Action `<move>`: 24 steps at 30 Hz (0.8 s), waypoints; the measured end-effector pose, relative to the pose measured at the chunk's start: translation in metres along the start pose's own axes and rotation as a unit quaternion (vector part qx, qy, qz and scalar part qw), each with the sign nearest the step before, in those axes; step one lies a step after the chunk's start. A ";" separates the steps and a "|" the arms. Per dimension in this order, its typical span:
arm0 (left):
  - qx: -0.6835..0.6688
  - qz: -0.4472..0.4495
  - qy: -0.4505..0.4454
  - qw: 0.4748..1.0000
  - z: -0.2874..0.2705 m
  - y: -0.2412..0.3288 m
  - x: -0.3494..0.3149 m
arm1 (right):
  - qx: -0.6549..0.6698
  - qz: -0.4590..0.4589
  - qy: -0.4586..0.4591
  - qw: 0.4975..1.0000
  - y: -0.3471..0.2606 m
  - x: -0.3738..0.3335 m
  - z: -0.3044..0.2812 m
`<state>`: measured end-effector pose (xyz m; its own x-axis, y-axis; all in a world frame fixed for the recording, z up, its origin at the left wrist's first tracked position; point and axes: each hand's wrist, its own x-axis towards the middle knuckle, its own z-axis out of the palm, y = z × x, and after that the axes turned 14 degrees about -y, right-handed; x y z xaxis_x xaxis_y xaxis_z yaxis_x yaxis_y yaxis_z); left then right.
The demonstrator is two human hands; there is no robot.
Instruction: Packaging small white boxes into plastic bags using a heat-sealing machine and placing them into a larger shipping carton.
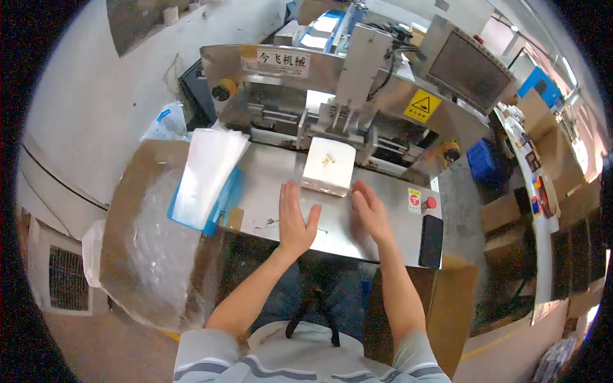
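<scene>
A white square pack (329, 162) with a small gold print on top stands on the metal worktop of a machine. Its near side looks glossy, like clear film; it may be a stack of napkins. My left hand (297, 222) is open just nearer than the pack's left front corner, fingers straight and thumb apart. By the right front corner is my right hand (372, 214), also open, its fingers stretched out and slightly blurred. Both palms turn inward, and neither hand holds the pack. Whether the right fingertips touch its corner I cannot tell.
Clear plastic bags (207, 169) lie stacked on a blue tray (223, 203) at the left, beside a cardboard box (131, 210) lined with film. Right of my hands are a red button (430, 202) and a black phone-like slab (431, 241). The machine's metal frame (338, 67) stands behind the pack.
</scene>
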<state>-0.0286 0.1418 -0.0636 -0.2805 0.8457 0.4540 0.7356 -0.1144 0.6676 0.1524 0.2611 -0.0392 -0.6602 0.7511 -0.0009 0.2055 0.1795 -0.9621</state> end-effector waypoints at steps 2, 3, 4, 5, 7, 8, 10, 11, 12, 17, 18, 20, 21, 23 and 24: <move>-0.008 -0.014 -0.008 1.000 -0.004 0.012 0.009 | 0.027 0.010 0.003 1.000 0.009 -0.003 -0.001; -0.091 -0.090 -0.028 0.991 -0.007 0.017 0.018 | 0.051 0.019 -0.002 0.999 0.012 -0.004 -0.002; -0.170 -0.169 -0.046 0.970 -0.011 0.020 0.027 | 0.056 0.018 0.001 0.998 0.012 -0.003 0.000; -0.166 -0.165 -0.048 0.971 -0.011 0.017 0.037 | 0.069 0.022 0.002 0.997 0.008 -0.001 0.001; -0.222 -0.169 -0.052 0.959 -0.007 0.003 0.061 | 0.083 0.023 0.006 0.996 0.005 0.007 0.003; -0.216 -0.187 -0.056 0.957 -0.005 0.000 0.071 | 0.058 0.035 0.023 0.997 0.004 0.012 0.004; -0.207 -0.214 -0.082 0.951 0.003 -0.019 0.093 | 0.036 0.042 0.038 0.998 -0.004 0.023 0.011; -0.201 -0.245 -0.111 0.942 0.002 -0.021 0.102 | 0.056 0.036 0.037 0.997 -0.013 0.025 0.014; -0.199 -0.242 -0.111 0.943 -0.001 -0.023 0.107 | 0.076 0.030 0.036 0.996 -0.021 0.028 0.016; -0.266 -0.257 -0.146 0.917 0.001 -0.011 0.124 | 0.050 0.011 0.014 0.999 -0.017 0.036 0.014; -0.264 -0.257 -0.144 0.918 0.001 -0.014 0.121 | 0.059 0.006 0.009 0.998 -0.024 0.033 0.019; -0.258 -0.264 -0.074 0.926 0.004 -0.002 0.116 | 0.087 0.035 -0.002 0.996 -0.018 0.024 0.015; -0.256 -0.265 -0.080 0.926 0.004 0.002 0.111 | 0.112 0.065 -0.016 0.991 -0.014 0.016 0.013; -0.430 -0.236 -0.107 0.865 -0.008 0.009 0.094 | 0.139 0.028 0.005 0.990 -0.017 -0.013 0.011; -0.452 -0.218 -0.142 0.853 -0.017 0.012 0.083 | 0.163 -0.008 0.022 0.986 -0.015 -0.025 0.007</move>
<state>-0.0538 0.2018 -0.0079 -0.1513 0.9880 -0.0297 -0.2123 -0.0031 0.9772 0.1609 0.2350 -0.0266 -0.6277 0.7782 0.0207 -0.0534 -0.0165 -0.9984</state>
